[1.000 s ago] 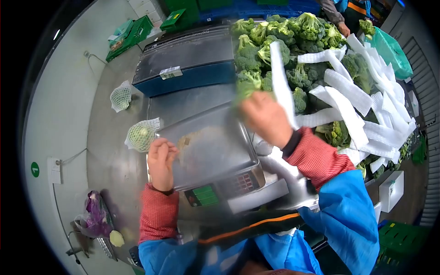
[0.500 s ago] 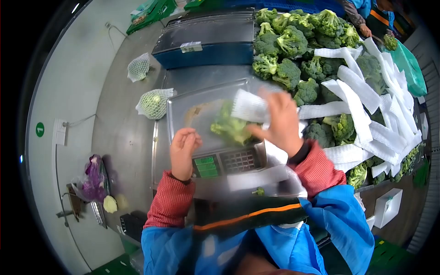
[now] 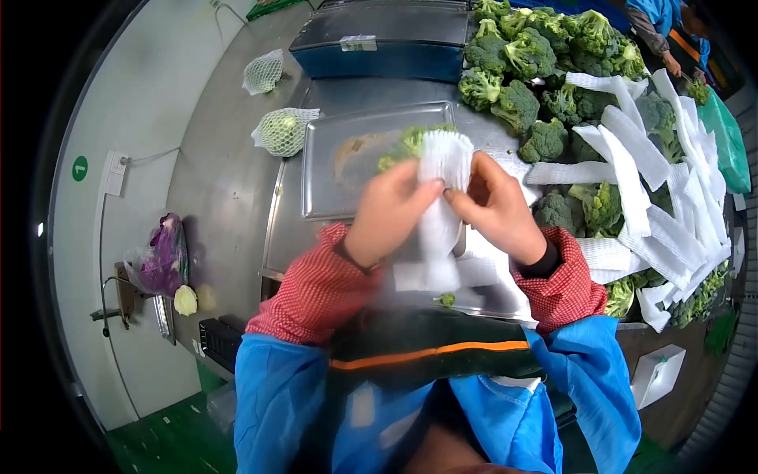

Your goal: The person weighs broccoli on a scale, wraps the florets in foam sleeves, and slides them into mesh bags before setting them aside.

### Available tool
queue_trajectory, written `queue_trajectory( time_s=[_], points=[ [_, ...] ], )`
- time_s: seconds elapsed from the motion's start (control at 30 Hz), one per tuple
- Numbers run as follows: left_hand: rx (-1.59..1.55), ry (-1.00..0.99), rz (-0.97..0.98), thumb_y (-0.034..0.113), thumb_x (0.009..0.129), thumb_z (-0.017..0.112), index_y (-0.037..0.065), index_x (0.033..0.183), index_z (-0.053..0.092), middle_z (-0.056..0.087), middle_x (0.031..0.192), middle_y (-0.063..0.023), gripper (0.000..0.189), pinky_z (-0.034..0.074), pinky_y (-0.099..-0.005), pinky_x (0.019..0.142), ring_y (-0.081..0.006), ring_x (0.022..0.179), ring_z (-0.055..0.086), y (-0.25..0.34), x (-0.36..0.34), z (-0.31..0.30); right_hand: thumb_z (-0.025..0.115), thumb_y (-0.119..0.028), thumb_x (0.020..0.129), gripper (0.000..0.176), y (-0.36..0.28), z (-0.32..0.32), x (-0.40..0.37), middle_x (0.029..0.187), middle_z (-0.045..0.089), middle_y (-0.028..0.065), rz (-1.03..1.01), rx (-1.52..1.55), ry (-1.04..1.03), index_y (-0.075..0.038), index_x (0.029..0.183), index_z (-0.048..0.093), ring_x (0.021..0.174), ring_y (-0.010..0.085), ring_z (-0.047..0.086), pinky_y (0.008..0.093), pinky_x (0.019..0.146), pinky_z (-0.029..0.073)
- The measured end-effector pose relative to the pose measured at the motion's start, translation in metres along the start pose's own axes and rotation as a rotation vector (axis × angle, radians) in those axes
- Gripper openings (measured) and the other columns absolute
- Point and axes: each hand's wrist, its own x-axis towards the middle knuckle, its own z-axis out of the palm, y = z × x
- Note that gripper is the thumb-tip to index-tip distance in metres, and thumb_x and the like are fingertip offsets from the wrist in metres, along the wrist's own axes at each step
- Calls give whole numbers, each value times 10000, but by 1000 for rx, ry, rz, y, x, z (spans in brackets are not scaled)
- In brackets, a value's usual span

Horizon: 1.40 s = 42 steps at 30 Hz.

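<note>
A white foam net sleeve (image 3: 444, 205) hangs between my two hands, its lower end blurred. My left hand (image 3: 392, 207) pinches its left edge, and my right hand (image 3: 500, 207) grips it from the right with thumb and fingers. Just behind the sleeve a broccoli head (image 3: 412, 145) lies on the steel tray (image 3: 324, 186), partly covered by the sleeve and my fingers. More white sleeves (image 3: 628, 178) lie over the broccoli pile (image 3: 530, 55) at the right.
Two net-wrapped pieces (image 3: 282, 132) stand left of the tray. A dark blue box (image 3: 379, 49) is behind it. Purple vegetables in plastic (image 3: 162, 257) lie far left. A co-worker's hand (image 3: 671, 63) shows at the top right, near a green bag (image 3: 725, 141).
My left hand has moved right and up onto the sleeve. Both hands now hold the sleeve upright in front of the broccoli. The camera view has shifted slightly.
</note>
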Motion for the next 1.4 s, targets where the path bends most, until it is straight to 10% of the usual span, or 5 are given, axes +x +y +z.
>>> queue_trajectory(
  time_s=[0.6,0.9,1.03,1.2,1.4],
  points=[
    [-1153,-80,-363,310,977,409,29,1124,568,670,964,-80,355,539,-296,778,-164,870,661,-13,-25,-46,607,-104,621,186,-44,63,24,736,515,73,-976,-685,320,-76,795,547,684,239,550,363,589,447],
    [-1099,99,-332,284,974,452,66,880,505,569,874,-67,243,495,-303,850,-193,812,588,-86,-55,-30,689,-305,809,496,-5,47,-23,1020,667,134,345,81,-974,12,1171,568,944,248,627,322,852,478],
    [-700,-231,-556,197,935,551,29,1125,575,629,1024,-87,255,483,-320,844,-185,966,600,-49,-75,-18,582,-52,751,368,30,-7,-30,930,681,76,552,929,-377,56,1102,588,802,158,648,297,782,518],
    [334,-73,-287,262,817,723,57,737,514,477,646,-51,303,413,-331,573,-122,634,458,-61,-36,-63,572,-59,777,177,39,-28,-21,658,583,-25,579,394,28,-17,938,632,485,40,485,192,447,382],
    [1099,28,142,339,894,568,33,1126,575,648,924,-159,385,499,-350,731,-217,840,647,-143,91,-109,483,-276,937,296,84,-31,71,754,544,18,292,-151,216,3,956,580,644,101,490,258,582,408]
  ],
)
